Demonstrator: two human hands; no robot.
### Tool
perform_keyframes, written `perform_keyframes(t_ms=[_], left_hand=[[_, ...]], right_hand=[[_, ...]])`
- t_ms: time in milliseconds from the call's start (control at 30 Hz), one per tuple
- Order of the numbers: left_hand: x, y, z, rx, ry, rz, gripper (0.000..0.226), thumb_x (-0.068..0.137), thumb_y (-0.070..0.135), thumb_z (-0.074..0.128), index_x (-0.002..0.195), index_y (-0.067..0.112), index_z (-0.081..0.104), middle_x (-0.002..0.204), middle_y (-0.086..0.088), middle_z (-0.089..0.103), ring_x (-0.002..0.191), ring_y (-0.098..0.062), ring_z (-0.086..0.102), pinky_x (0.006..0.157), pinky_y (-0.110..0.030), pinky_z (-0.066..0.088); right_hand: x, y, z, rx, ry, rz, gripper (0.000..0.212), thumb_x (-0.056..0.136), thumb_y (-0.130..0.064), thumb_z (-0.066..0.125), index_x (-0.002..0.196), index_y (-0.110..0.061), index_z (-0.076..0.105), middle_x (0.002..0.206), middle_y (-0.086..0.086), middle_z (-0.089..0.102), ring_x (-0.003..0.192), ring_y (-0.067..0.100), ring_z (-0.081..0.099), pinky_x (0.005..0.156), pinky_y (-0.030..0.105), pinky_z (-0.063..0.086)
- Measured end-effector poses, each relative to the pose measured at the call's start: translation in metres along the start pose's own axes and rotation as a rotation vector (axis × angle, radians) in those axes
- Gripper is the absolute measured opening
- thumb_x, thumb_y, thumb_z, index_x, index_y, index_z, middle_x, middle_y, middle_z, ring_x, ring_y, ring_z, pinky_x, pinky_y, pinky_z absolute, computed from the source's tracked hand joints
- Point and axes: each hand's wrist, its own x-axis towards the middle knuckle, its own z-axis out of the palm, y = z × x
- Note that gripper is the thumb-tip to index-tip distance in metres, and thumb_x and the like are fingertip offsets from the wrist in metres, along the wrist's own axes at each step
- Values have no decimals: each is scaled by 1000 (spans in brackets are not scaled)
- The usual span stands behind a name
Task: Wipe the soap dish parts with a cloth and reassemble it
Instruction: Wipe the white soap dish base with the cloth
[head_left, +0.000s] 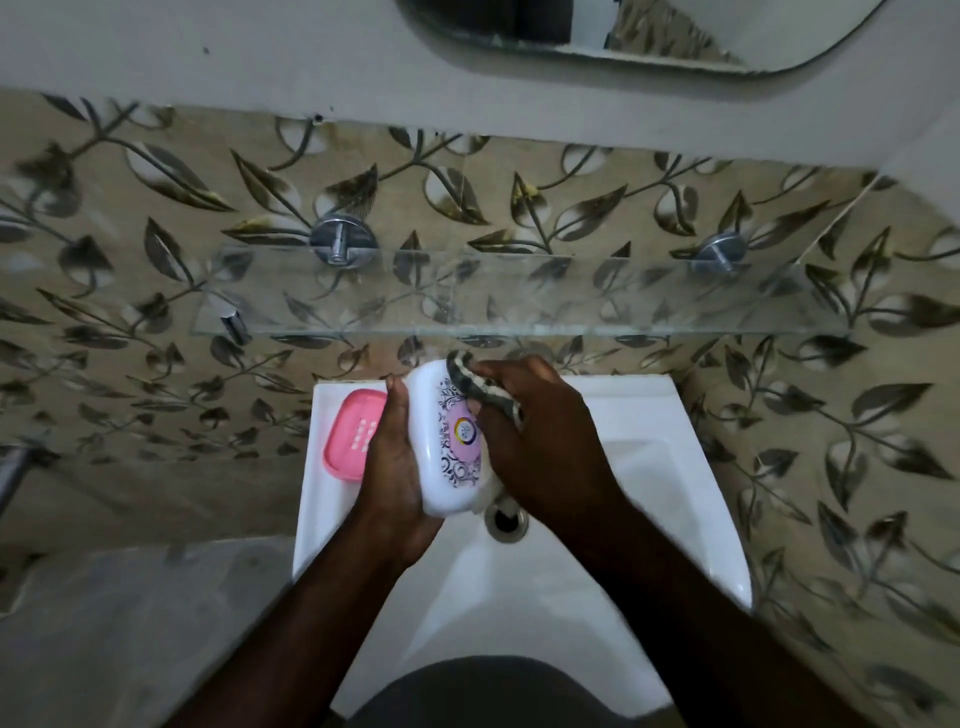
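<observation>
The left grip (392, 457) clasps the white lid (447, 441). The right grip (535, 436) (fingers curled) presses a cloth (470, 379) on it. A pink tray (353, 434) lies just left of the left grip.

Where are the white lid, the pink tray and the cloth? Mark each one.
white lid (449, 441): head view, its printed top face.
pink tray (353, 434): head view, its slotted middle.
cloth (462, 371): head view, the striped fold above the fingers.

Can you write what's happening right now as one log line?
left hand: holds white lid | right hand: wipes it with cloth | pink tray: on sink
</observation>
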Motion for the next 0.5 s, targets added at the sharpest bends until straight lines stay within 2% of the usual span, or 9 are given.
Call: perform_keyframes(t_ms=[67, 133, 200, 267, 300, 367, 400, 433, 500], left_hand=[[-2, 10, -3, 21, 26, 14, 68, 92, 63, 30, 115, 12, 67, 115, -16, 70, 100, -28, 69, 82, -41, 58], [-2, 16, -7, 62, 60, 9, 70, 90, 67, 30, 106, 12, 70, 99, -14, 74, 83, -26, 73, 63, -33, 60], [0, 12, -4, 131, 74, -3, 72, 92, 65, 30, 92, 9, 75, 85, -14, 75, 72, -23, 73, 55, -28, 58], [3, 7, 5, 226, 83, 24, 70, 96, 56, 29, 72, 11, 77, 70, -10, 74, 62, -18, 72, 50, -24, 56], [3, 5, 9, 252, 92, 23, 67, 97, 53, 29, 70, 13, 76, 68, -8, 74, 60, -18, 72, 51, -24, 56], [3, 5, 17, 348, 103, 27, 56, 97, 54, 28, 85, 20, 71, 84, -3, 76, 73, -17, 71, 68, -30, 56], [4, 6, 17, 449, 87, 55, 52, 96, 56, 28, 91, 23, 68, 92, 2, 75, 81, -14, 69, 75, -29, 54], [2, 6, 17, 567, 87, 101, 50, 95, 56, 29, 95, 24, 67, 93, 4, 74, 85, -14, 67, 79, -30, 53], [0, 8, 14, 790, 103, 161, 55, 96, 54, 28, 94, 21, 72, 91, -2, 71, 92, -21, 64, 91, -42, 49]], right_hand=[[-21, 2, 4, 0, -27, -14, 36, 88, -10, 63, 122, -20, 65, 109, 4, 62, 102, 18, 60, 88, 26, 45], [-43, -6, 10, 10, -86, -89, 37, 90, -20, 59, 127, -25, 60, 108, 0, 59, 97, 12, 58, 84, 20, 45], [-47, -15, 15, 3, -150, -166, 41, 90, -24, 58, 131, -25, 57, 111, -3, 55, 100, 8, 54, 85, 10, 39], [-33, -16, 15, 15, -125, -186, 40, 91, -20, 59, 131, -21, 58, 112, -2, 52, 102, 6, 51, 87, 6, 35], [-23, -15, 12, 34, -75, -162, 39, 91, -17, 61, 130, -20, 61, 112, -1, 52, 103, 5, 51, 88, 6, 35], [-4, -13, 3, 72, 12, -84, 36, 90, -13, 63, 126, -20, 65, 120, 0, 54, 110, 5, 53, 95, 11, 38], [2, -11, -1, 93, 30, -54, 36, 88, -11, 64, 123, -19, 67, 124, 1, 57, 114, 5, 53, 100, 14, 39], [6, -10, -4, 104, 33, -44, 36, 85, -9, 64, 120, -18, 69, 125, 1, 61, 116, 4, 53, 102, 18, 40], [4, -11, -9, 53, 4, -79, 40, 78, -11, 60, 115, -17, 71, 121, 0, 67, 112, 5, 57, 101, 19, 41]])
